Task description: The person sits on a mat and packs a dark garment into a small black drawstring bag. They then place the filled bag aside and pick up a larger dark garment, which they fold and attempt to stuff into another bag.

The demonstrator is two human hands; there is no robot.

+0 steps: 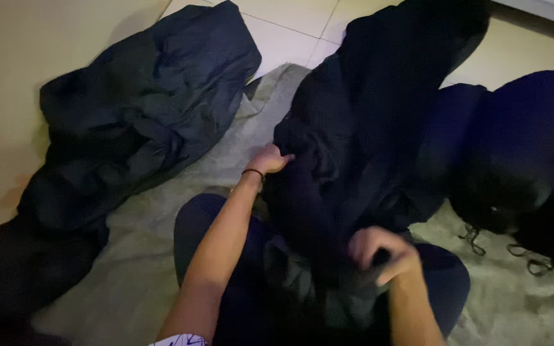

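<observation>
My left hand [270,160] and right hand [383,253] both pinch the black garment [360,128]; I reckon slack folds could slip loose

Black garment [360,128] and dark charcoal jacket [142,109] are seen on a grey mat [161,269]; cream floor tiles [8,64] are shown behind.

1. Likely a home, seen at floor level: pale floor tiles [290,35] at upper centre.
2. A grey mat [161,224] is spread over the floor.
3. Dark clothes [142,122] lie heaped at left and right, laundry-like.
</observation>
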